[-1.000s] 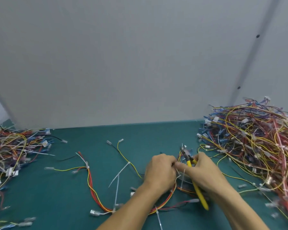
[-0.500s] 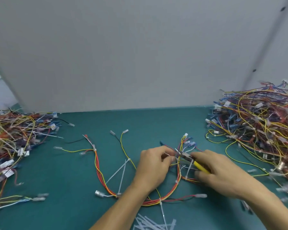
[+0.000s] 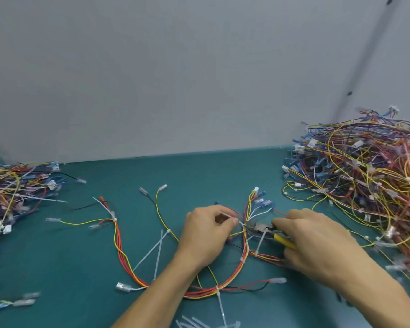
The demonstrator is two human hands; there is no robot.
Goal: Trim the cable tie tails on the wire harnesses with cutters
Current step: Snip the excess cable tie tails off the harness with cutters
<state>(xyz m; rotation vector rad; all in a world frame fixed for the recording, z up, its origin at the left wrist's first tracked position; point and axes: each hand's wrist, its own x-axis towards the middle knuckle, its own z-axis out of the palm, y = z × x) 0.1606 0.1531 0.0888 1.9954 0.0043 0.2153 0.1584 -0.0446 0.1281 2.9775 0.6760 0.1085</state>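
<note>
Left hand point(image 3: 206, 235) pinches a cable tie tail point(image 3: 240, 224) on the wire harness point(image 3: 244, 254) lying on the teal table point(image 3: 81, 256). Right hand point(image 3: 317, 245) grips yellow-handled cutters point(image 3: 260, 227), nose at that tie. A cut seems imminent; the blades need seating flush against the tie head.

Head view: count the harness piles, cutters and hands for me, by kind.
harness piles: 2 (left pile, right pile)
cutters: 1
hands: 2 (left hand pinching a tie tail, right hand gripping the cutters)
total: 5
</note>
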